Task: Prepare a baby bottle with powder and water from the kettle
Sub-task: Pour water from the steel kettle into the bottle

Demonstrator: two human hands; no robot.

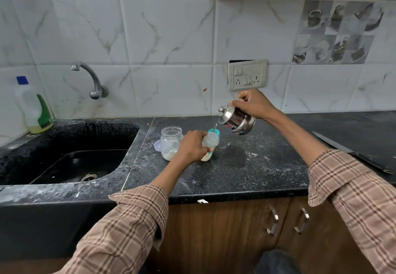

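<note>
A clear baby bottle (211, 140) with a teal neck ring stands on the black counter (246, 166), tilted slightly right. My left hand (191, 146) grips its body. My right hand (252, 103) holds a small steel kettle (237, 120) by the handle, tipped left above the bottle. A thin stream of water runs from the spout into the bottle's mouth. Just left of the bottle stands an open clear jar (171, 141) with white powder and a scoop at its bottom. The jar's pale lid (157, 145) lies behind it.
A black sink (70, 160) with a wall tap (91, 78) fills the left side. A dish-soap bottle (34, 108) stands at its back corner. A long knife (351, 152) lies on the counter at the right. A socket plate (247, 75) is on the wall behind the kettle.
</note>
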